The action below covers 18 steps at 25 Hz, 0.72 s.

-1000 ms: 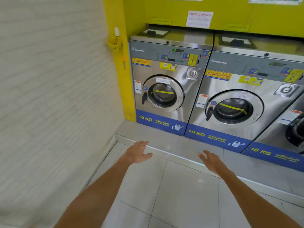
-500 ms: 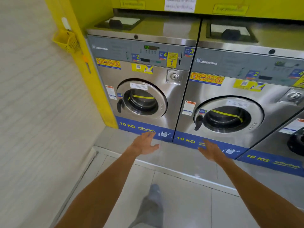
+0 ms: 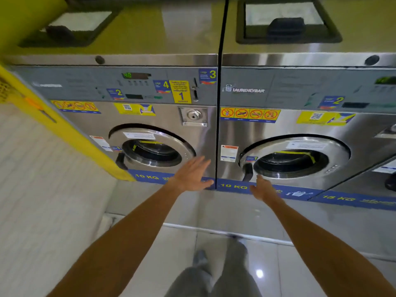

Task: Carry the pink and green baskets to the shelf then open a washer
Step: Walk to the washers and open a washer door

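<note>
Two steel 10 KG front-load washers stand side by side. The left washer (image 3: 137,116) has a round door (image 3: 150,151) that is closed, with a black handle (image 3: 120,160) on its left side. The right washer (image 3: 300,125) has its door (image 3: 293,161) closed too, with a black handle (image 3: 247,171). My left hand (image 3: 192,174) is stretched out empty, fingers apart, in front of the left washer's lower right corner. My right hand (image 3: 262,187) reaches forward empty, its fingertips just below the right washer's door handle. No pink or green basket is in view.
A yellow pillar (image 3: 64,133) and a white tiled wall (image 3: 38,189) close off the left side. A third washer marked 15 KG (image 3: 364,189) is at the far right. The washers stand on a raised step (image 3: 214,211). My legs (image 3: 214,275) are below.
I have stepped closer to the washers, which now fill the view. Both hands have risen and moved forward, the right one nearing the right washer's door handle.
</note>
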Motion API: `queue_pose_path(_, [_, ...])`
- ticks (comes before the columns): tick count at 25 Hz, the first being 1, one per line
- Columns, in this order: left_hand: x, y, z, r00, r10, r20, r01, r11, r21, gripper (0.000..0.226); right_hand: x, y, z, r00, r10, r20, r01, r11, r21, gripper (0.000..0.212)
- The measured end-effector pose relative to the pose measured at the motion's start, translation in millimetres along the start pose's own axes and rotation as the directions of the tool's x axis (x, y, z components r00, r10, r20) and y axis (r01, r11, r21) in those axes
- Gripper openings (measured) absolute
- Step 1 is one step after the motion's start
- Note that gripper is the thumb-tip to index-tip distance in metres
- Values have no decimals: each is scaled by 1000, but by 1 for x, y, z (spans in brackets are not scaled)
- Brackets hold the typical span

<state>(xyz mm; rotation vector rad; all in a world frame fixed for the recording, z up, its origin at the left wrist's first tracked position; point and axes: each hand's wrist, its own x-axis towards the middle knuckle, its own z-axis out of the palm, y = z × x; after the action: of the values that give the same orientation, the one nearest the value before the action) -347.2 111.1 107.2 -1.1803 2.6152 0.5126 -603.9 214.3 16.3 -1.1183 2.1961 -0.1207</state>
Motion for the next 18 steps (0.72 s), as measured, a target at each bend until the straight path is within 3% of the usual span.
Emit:
queue_pose_path(3, [55, 9, -23, 999, 30, -40, -28, 998, 55, 88, 59, -4, 0, 999, 30, 24, -33, 991, 132, 43])
queue_pose_path(10, [110, 23, -17, 1000, -16, -8, 17, 997, 70, 88, 142, 1, 15, 979, 112, 172, -166, 927, 336, 42])
queue_pose_path(18, [122, 23, -3, 998, 19, 62, -23, 997, 69, 92, 134, 6, 21, 993, 100, 61, -116, 898, 424, 45])
